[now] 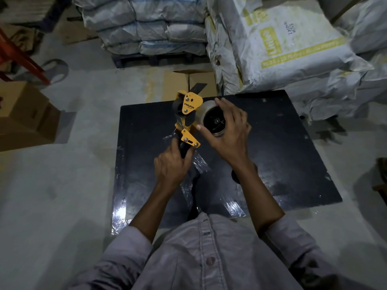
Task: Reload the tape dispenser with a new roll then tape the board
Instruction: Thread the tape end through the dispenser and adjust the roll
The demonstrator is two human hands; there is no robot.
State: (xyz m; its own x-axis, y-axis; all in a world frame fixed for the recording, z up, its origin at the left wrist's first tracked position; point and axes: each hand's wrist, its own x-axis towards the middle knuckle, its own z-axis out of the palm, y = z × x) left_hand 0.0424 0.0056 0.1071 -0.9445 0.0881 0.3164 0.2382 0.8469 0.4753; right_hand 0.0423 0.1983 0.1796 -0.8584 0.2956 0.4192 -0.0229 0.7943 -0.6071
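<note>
Concrete floor (52, 185) | matte black board (293, 164) | left hand (170, 166) grips yellow dispenser (189, 107)

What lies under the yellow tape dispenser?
Below the tape dispenser lies the black board, with crinkled clear tape strips on it. The left hand and the right hand on the tape roll cover some board.
</note>
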